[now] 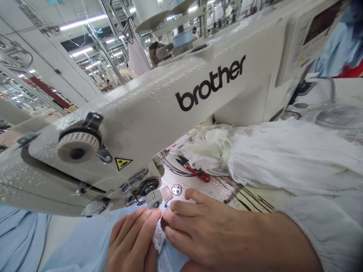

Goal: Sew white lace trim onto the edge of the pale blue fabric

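Observation:
A white sewing machine [159,121] marked "brother" crosses the head view, its needle area low at the centre and partly hidden by a ribbed dial. Light blue fabric [82,241] lies under it, with a strip of white scalloped lace trim [159,237] along an edge. My left hand [133,238] presses the blue fabric left of the lace, fingers together and tips just below the dial. From the right, my right hand [210,226] has bent fingers closed at the lace edge; its index finger is raised a little. The fingertips at the needle are partly hidden.
Red-handled thread snips [195,170] lie behind my right hand. A tied bundle of white lacy fabric [261,151] fills the right of the table. More blue fabric [19,238] hangs at the left. Thread cones [149,13] stand above the machine.

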### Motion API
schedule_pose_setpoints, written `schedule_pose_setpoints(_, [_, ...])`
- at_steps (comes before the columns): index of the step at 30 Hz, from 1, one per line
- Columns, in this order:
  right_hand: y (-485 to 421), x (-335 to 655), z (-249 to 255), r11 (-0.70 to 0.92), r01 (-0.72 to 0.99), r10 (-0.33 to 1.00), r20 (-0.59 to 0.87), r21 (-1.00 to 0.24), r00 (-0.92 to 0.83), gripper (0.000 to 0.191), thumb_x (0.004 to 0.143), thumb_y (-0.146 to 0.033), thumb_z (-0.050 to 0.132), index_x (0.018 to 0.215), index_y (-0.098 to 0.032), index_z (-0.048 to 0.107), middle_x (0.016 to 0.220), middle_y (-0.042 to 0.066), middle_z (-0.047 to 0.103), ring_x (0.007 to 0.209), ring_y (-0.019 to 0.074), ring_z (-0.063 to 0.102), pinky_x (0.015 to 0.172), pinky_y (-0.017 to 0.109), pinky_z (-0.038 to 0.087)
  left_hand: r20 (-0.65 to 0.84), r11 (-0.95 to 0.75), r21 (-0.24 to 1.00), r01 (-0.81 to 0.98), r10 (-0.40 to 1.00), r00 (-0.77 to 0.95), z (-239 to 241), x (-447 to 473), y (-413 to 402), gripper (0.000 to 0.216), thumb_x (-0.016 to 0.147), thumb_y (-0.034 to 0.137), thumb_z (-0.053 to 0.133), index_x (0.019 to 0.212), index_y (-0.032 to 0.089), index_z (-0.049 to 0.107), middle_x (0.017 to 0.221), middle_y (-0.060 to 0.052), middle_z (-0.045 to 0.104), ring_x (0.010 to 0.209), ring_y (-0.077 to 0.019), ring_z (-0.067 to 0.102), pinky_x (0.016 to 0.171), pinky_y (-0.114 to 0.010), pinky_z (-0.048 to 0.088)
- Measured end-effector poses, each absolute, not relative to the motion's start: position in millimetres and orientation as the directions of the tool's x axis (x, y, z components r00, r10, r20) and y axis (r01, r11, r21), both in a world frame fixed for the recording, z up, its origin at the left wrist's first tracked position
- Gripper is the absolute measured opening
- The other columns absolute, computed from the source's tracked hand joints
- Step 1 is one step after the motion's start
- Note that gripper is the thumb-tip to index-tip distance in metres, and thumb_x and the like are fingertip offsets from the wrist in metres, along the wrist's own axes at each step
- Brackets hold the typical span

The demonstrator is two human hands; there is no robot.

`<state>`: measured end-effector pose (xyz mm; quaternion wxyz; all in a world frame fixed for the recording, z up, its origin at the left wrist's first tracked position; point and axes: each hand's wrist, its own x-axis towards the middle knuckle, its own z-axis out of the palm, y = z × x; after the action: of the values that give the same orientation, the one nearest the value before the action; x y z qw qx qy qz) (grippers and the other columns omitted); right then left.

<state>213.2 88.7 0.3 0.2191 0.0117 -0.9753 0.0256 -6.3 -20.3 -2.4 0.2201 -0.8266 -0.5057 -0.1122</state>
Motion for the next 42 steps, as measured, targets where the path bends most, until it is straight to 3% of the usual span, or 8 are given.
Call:
schedule_pose_setpoints(11, [89.9, 210.9, 0.8, 0.999, 0.001, 0.02, 0.385, -0.048, -0.923, 0.047, 0.095, -0.055, 0.046, 0.107, -0.011, 0.06, 0.122, 0.011, 0.061, 0.108, 0.0268, 0.052, 0.099, 0.041, 0.03, 0.374, -0.381, -0.309, 0.871, 0.793, 0.48, -6.6, -16.2, -21.2, 0.034, 0.086, 0.015, 0.047, 0.117, 0.014, 0.058, 0.115, -0.009, 0.068, 0.105, -0.0151, 0.063, 0.09, -0.028, 0.041])
schedule_pose_setpoints(21, [91.5, 214.8, 2.6, 0.992, -0.023, 0.028, 0.404, -0.121, -0.914, 0.049, 0.098, -0.051, 0.042, 0.112, -0.009, 0.061, 0.113, 0.009, 0.063, 0.102, 0.0229, 0.05, 0.097, 0.037, 0.03, 0.462, -0.292, -0.087, 0.952, 0.835, 0.299, -1.4, -11.7, -22.3, 0.024, 0.089, 0.019, 0.052, 0.113, 0.019, 0.058, 0.106, -0.002, 0.07, 0.101, -0.0126, 0.061, 0.093, -0.02, 0.044])
schedule_pose_setpoints(33, [87.9, 212.6, 1.2, 0.999, -0.021, 0.002, 0.418, -0.049, -0.908, 0.045, 0.098, -0.049, 0.044, 0.106, -0.009, 0.063, 0.112, 0.01, 0.064, 0.097, 0.0224, 0.053, 0.089, 0.036, 0.034, 0.463, -0.293, -0.061, 0.954, 0.839, 0.287, -6.4, -8.9, -23.2, 0.025, 0.089, 0.018, 0.053, 0.113, 0.02, 0.06, 0.111, -0.002, 0.067, 0.104, -0.0125, 0.059, 0.097, -0.02, 0.044])
schedule_pose_setpoints(42, [88.1, 210.3, -0.3, 0.999, -0.012, 0.007, 0.42, -0.042, -0.907, 0.052, 0.097, -0.053, 0.043, 0.109, -0.007, 0.063, 0.116, 0.012, 0.064, 0.099, 0.024, 0.053, 0.095, 0.039, 0.033, 0.458, -0.309, -0.092, 0.947, 0.831, 0.316, -6.7, -10.8, -23.1, 0.025, 0.088, 0.016, 0.054, 0.112, 0.018, 0.06, 0.11, -0.004, 0.067, 0.104, -0.0138, 0.059, 0.095, -0.022, 0.046])
